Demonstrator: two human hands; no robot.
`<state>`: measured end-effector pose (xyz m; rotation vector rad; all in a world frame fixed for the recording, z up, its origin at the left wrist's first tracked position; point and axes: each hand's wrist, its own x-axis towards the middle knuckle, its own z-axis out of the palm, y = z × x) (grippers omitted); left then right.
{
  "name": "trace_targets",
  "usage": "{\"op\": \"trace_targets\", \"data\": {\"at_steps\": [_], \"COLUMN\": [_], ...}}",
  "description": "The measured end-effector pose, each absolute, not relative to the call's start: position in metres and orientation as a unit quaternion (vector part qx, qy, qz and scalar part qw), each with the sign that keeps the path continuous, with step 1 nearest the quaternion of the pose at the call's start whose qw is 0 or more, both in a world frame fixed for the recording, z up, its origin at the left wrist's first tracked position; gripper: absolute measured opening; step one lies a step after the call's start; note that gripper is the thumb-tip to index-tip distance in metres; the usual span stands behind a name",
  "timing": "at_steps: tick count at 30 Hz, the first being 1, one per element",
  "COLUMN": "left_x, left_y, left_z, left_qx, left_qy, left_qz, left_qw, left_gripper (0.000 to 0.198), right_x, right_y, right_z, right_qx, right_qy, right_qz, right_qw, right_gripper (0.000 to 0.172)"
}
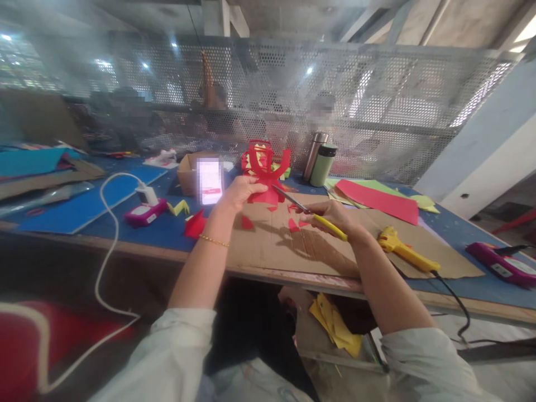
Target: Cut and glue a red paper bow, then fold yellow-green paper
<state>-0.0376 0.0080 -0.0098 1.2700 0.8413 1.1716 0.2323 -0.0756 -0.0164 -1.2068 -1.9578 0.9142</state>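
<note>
My left hand (239,191) is closed on a piece of red paper (260,192), holding it up above a sheet of cardboard (293,245). My right hand (330,216) grips yellow-handled scissors (307,213), whose blades point left into the red paper. Small red paper scraps (293,225) lie on the cardboard under the hands. Just behind the held piece stands a red cut-paper model (264,158).
A yellow glue gun (404,249) with a black cord lies right of my right hand. A lit phone (209,181) leans on a small box. Two flasks (319,163), red and green paper sheets (377,200), a charger with white cable (146,209), and a purple device (502,265) sit around.
</note>
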Motion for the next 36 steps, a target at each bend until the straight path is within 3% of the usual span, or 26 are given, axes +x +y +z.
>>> {"op": "trace_targets", "data": {"at_steps": [10, 20, 36], "left_x": [-0.036, -0.036, -0.036], "left_y": [0.006, 0.003, -0.006], "left_z": [-0.009, -0.007, 0.001], "left_qx": [0.548, 0.555, 0.559], "left_qy": [0.362, 0.378, 0.406], "left_qz": [0.476, 0.469, 0.434], "left_qw": [0.585, 0.574, 0.578], "left_gripper": [0.032, 0.017, 0.016], "right_x": [0.228, 0.231, 0.234], "right_y": [-0.083, -0.076, -0.077], "right_z": [-0.014, -0.016, -0.016], "right_qx": [-0.467, -0.463, -0.474], "right_qy": [-0.748, -0.738, -0.74], "right_qz": [0.337, 0.358, 0.354], "right_qw": [0.33, 0.335, 0.319], "right_gripper": [0.063, 0.061, 0.063]}}
